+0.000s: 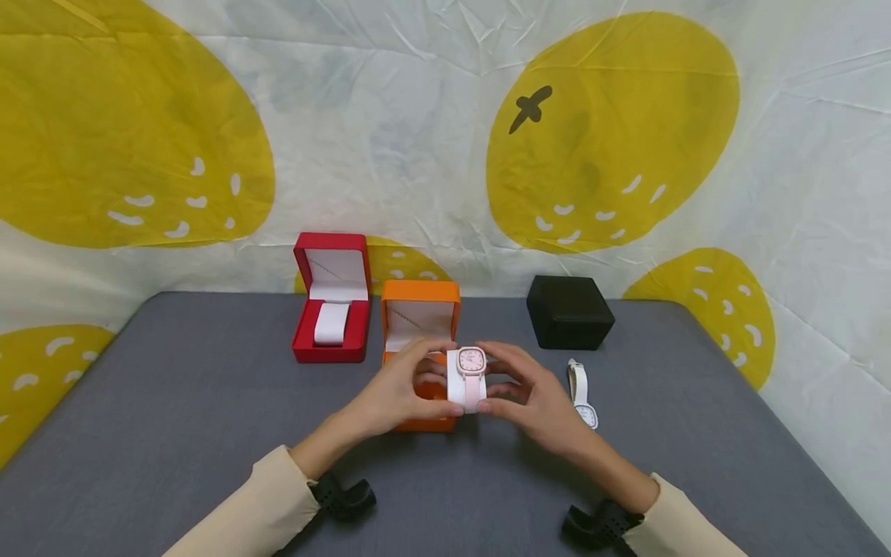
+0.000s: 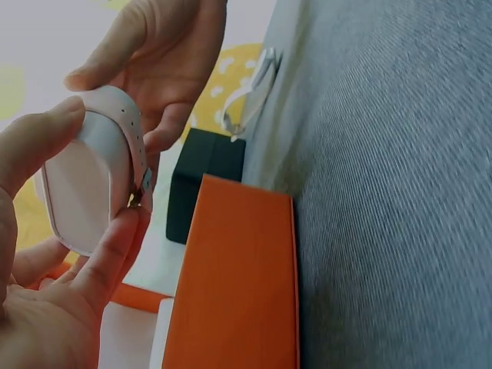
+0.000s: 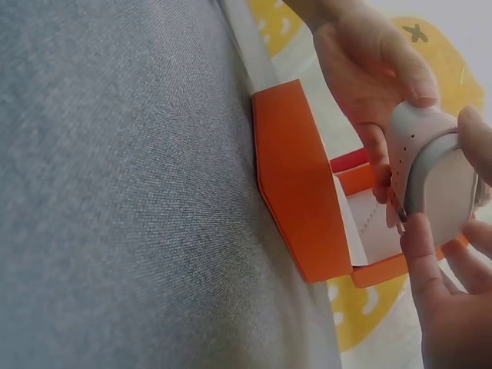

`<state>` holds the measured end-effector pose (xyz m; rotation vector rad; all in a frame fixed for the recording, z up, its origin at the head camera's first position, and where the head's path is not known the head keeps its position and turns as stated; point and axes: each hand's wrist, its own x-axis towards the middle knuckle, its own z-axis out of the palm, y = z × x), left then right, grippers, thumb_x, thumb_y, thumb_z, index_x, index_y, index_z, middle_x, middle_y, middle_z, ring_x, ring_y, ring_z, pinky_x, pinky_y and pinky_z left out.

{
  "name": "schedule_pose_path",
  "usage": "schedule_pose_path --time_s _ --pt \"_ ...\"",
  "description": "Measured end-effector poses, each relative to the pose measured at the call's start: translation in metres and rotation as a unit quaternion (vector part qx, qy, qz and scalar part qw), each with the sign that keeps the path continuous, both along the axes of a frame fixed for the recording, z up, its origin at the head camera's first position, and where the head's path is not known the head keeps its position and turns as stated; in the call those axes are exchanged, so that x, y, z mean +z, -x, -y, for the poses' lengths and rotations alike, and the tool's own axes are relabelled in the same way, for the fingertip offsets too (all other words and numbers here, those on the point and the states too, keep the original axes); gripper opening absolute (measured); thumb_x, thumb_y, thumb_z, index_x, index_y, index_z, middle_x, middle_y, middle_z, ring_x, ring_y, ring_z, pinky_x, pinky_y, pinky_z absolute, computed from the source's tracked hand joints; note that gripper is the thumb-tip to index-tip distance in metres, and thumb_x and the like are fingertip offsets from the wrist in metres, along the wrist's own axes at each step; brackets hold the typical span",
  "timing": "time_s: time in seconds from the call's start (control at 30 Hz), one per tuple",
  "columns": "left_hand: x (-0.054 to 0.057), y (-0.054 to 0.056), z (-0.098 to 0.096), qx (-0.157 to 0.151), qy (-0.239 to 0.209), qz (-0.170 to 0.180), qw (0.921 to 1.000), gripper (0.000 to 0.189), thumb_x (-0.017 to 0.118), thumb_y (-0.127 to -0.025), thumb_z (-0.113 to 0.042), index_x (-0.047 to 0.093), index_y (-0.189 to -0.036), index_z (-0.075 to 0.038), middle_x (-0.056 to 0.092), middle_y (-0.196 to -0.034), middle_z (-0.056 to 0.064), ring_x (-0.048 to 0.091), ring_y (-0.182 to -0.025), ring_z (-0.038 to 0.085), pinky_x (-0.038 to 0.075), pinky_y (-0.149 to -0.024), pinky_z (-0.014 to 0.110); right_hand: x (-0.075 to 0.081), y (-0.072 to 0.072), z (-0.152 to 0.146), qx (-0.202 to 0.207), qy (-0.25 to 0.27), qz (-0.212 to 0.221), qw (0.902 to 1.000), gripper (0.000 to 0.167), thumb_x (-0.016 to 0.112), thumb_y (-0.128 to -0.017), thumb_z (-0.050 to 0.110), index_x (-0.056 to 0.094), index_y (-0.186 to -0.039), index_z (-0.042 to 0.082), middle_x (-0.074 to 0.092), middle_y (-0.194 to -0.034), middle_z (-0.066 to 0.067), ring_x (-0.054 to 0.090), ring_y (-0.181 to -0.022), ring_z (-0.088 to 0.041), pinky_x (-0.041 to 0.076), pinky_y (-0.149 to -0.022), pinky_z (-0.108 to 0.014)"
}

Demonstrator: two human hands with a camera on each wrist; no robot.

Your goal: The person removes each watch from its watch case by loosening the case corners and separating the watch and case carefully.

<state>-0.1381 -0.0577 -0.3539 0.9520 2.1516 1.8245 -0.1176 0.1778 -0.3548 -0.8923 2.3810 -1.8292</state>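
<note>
Both hands grip a white watch cushion, my left hand on one end and my right hand on the other. Around it wraps a watch with a pink strap and a squarish pink dial facing me. The left wrist view shows the strap's holes and buckle on the far side of the cushion, with fingertips beside the buckle. Held just in front of the open orange box, the cushion and hands partly hide its base. Thumbs press the cushion's near edge in the head view.
An open red box with a white cushion stands at the back left. At the back right is a closed black box. A white watch lies on the grey table beyond my right hand. A patterned cloth hangs behind.
</note>
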Motion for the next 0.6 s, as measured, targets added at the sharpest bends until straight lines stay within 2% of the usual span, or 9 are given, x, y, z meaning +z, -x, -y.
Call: schedule_pose_path --time_s 0.1,0.23,0.33,0.47,0.6 --pt "0.000 -0.001 -0.005 -0.007 -0.013 0.001 0.9999 0.074 0.083 -0.073 -0.004 0.043 -0.136 0.000 0.047 -0.122 0.012 0.061 -0.101 0.022 0.050 -0.090 0.039 -0.001 -0.002 -0.004 -0.014 0.008 0.005 0.9999 0.066 0.074 -0.081 0.002 0.047 -0.140 0.013 0.047 -0.135 -0.006 0.054 -0.112 -0.025 0.051 -0.087 -0.033" --pt "0.001 -0.002 -0.010 -0.023 -0.026 0.008 0.9993 0.076 0.081 -0.074 0.000 0.041 -0.139 0.001 0.045 -0.125 0.015 0.059 -0.104 0.025 0.049 -0.092 0.033 -0.001 -0.005 -0.011 -0.021 0.020 0.011 0.9995 0.066 0.074 -0.080 0.000 0.048 -0.139 0.008 0.048 -0.134 -0.009 0.054 -0.113 -0.027 0.051 -0.087 -0.033" --pt "0.001 -0.004 -0.015 -0.034 -0.024 0.025 0.9988 0.077 0.079 -0.075 -0.001 0.039 -0.142 0.000 0.046 -0.126 0.014 0.059 -0.105 0.024 0.048 -0.093 0.033 0.000 -0.009 -0.018 -0.030 0.016 0.015 0.9993 0.066 0.075 -0.079 -0.001 0.049 -0.138 0.009 0.048 -0.134 -0.009 0.055 -0.112 -0.027 0.051 -0.087 -0.033" --pt "0.001 -0.009 -0.022 -0.041 -0.010 0.043 0.9982 0.078 0.080 -0.077 -0.004 0.039 -0.143 -0.003 0.047 -0.130 0.009 0.059 -0.106 0.017 0.047 -0.095 0.037 0.001 -0.019 -0.028 -0.042 0.008 0.014 0.9990 0.066 0.075 -0.078 -0.002 0.050 -0.138 0.008 0.049 -0.133 -0.010 0.056 -0.110 -0.025 0.052 -0.085 -0.032" --pt "-0.001 -0.013 -0.029 -0.035 -0.007 0.038 0.9987 0.078 0.081 -0.076 -0.007 0.040 -0.142 -0.002 0.049 -0.133 0.007 0.060 -0.104 0.013 0.047 -0.095 0.038 0.002 -0.027 -0.035 -0.044 0.016 0.007 0.9989 0.066 0.074 -0.078 -0.006 0.049 -0.138 0.006 0.048 -0.133 -0.013 0.056 -0.111 -0.026 0.052 -0.084 -0.031"
